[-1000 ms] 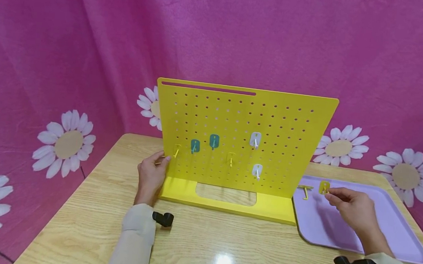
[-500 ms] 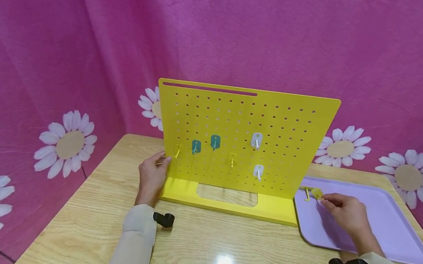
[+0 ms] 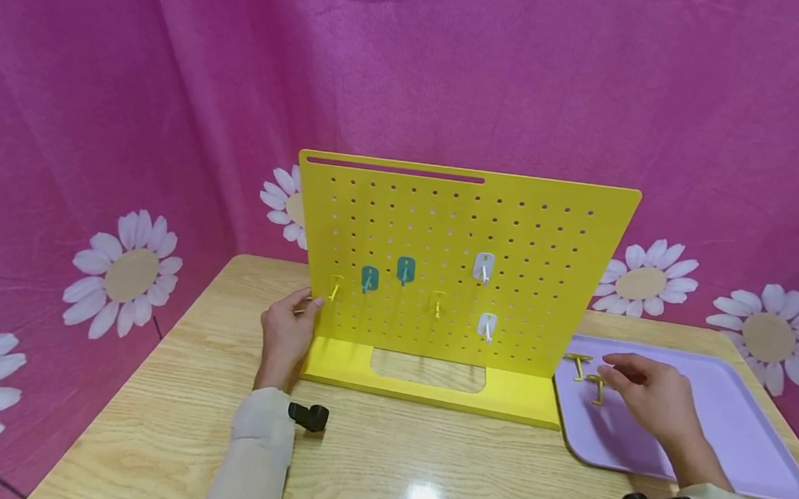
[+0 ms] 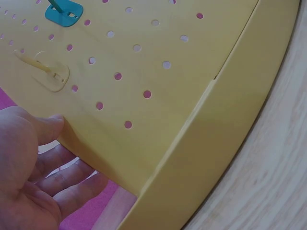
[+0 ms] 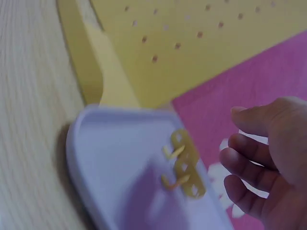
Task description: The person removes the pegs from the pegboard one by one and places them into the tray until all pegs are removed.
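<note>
A yellow pegboard stands upright on its base on the table. My left hand grips its left edge, thumb on the front face and fingers behind; the left wrist view shows this closely. Two yellow hooks lie on the purple tray at the right: a farther hook and a nearer hook. Just above and right of them hovers my right hand, its fingers loosely bent and holding nothing. In the right wrist view that hand is apart from both hooks.
On the board hang two teal hooks, a left one and a right one, plus two white hooks, upper and lower, and two yellow hooks. The tray touches or nearly touches the board's right base end. A pink flowered cloth hangs behind.
My right hand has moved a yellow hook left and down onto the tray, beside the other one, and let go of it. The left hand keeps its place on the board.
</note>
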`<state>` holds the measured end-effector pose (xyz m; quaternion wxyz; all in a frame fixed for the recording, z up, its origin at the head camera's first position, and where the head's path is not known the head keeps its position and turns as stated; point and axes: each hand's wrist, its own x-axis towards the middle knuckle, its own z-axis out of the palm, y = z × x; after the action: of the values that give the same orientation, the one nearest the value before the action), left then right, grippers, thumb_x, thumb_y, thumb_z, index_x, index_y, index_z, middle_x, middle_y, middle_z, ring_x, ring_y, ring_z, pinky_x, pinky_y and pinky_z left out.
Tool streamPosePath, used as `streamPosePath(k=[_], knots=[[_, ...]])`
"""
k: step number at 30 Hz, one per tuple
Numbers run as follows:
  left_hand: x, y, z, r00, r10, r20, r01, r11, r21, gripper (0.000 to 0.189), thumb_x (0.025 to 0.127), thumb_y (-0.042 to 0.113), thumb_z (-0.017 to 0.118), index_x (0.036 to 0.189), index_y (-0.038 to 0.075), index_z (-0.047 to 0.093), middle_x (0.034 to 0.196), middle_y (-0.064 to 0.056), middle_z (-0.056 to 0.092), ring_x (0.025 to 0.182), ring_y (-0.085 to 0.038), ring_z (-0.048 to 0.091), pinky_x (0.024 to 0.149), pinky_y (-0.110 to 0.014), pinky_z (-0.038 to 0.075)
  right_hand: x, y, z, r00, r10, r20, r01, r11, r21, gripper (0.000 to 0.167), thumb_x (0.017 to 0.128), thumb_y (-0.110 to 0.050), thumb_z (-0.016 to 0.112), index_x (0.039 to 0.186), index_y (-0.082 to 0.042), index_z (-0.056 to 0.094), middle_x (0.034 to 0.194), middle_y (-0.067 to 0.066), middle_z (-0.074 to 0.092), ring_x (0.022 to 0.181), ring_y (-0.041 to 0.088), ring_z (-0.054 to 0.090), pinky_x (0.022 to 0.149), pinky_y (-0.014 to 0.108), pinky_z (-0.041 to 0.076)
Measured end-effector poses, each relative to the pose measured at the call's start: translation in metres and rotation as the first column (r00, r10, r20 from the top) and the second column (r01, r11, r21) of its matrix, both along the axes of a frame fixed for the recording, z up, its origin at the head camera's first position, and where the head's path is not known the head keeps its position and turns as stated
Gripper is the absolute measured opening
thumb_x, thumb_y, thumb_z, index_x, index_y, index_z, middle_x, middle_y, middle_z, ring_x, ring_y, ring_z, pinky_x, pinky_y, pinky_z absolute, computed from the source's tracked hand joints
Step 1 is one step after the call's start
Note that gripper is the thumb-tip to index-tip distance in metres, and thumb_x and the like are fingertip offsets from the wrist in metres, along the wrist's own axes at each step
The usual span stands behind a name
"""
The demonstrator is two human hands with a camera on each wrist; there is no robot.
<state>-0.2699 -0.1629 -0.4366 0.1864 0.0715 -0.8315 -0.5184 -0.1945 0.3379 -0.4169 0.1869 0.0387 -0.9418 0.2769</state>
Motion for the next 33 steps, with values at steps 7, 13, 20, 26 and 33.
streamPosePath(k=[7, 13, 20, 26, 33], knots=[[0.001, -0.001, 0.000, 1.000, -0.002, 0.009, 0.002, 1.000, 0.005, 0.035, 0.100, 0.020, 0.065, 0.131, 0.005, 0.066, 0.109, -0.016, 0.071, 0.100, -0.031, 0.069, 0.083, -0.044, 0.057, 0.003, -0.026, 0.018, 0.997, 0.054, -0.054, -0.058, 0.995, -0.083, 0.023, 0.090, -0.017, 0.076, 0.108, -0.002, 0.076, 0.085, 0.009, 0.074, 0.072, -0.001, 0.059, 0.052, 0.023, 0.046], [0.000, -0.001, 0.002, 1.000, -0.001, 0.019, 0.001, 1.000, 0.005, 0.035, 0.100, 0.020, 0.065, 0.132, 0.005, 0.066, 0.110, -0.016, 0.071, 0.100, -0.030, 0.069, 0.085, -0.043, 0.057, 0.002, -0.053, 0.027, 0.991, 0.118, -0.068, -0.127, 0.981, -0.147, 0.023, 0.091, -0.014, 0.075, 0.111, -0.002, 0.075, 0.089, 0.008, 0.074, 0.072, 0.003, 0.061, 0.049, 0.024, 0.049], [-0.001, 0.000, 0.002, 1.000, 0.003, 0.018, -0.003, 1.000, 0.006, 0.035, 0.100, 0.019, 0.065, 0.131, 0.005, 0.066, 0.110, -0.016, 0.071, 0.100, -0.030, 0.069, 0.086, -0.043, 0.057, -0.002, -0.076, 0.027, 0.988, 0.146, -0.047, -0.152, 0.974, -0.165, 0.021, 0.092, -0.014, 0.074, 0.109, -0.001, 0.075, 0.096, 0.010, 0.074, 0.078, 0.012, 0.063, 0.060, 0.023, 0.052], [-0.001, 0.000, 0.003, 1.000, -0.001, 0.002, 0.001, 1.000, -0.004, 0.034, 0.099, 0.018, 0.065, 0.131, 0.003, 0.066, 0.109, -0.017, 0.071, 0.100, -0.031, 0.069, 0.085, -0.044, 0.057, -0.006, -0.092, 0.024, 0.984, 0.173, -0.045, -0.179, 0.959, -0.218, 0.020, 0.092, -0.012, 0.074, 0.107, -0.001, 0.075, 0.093, 0.008, 0.074, 0.078, 0.018, 0.064, 0.061, 0.023, 0.052], [0.001, 0.000, 0.003, 1.000, -0.005, 0.005, 0.005, 1.000, 0.007, 0.034, 0.099, 0.018, 0.065, 0.130, 0.004, 0.066, 0.109, -0.017, 0.071, 0.099, -0.031, 0.069, 0.083, -0.044, 0.057, -0.008, -0.109, 0.019, 0.980, 0.201, -0.006, -0.195, 0.940, -0.279, 0.021, 0.092, -0.012, 0.074, 0.109, 0.000, 0.074, 0.095, 0.008, 0.074, 0.081, 0.021, 0.065, 0.062, 0.025, 0.053]])
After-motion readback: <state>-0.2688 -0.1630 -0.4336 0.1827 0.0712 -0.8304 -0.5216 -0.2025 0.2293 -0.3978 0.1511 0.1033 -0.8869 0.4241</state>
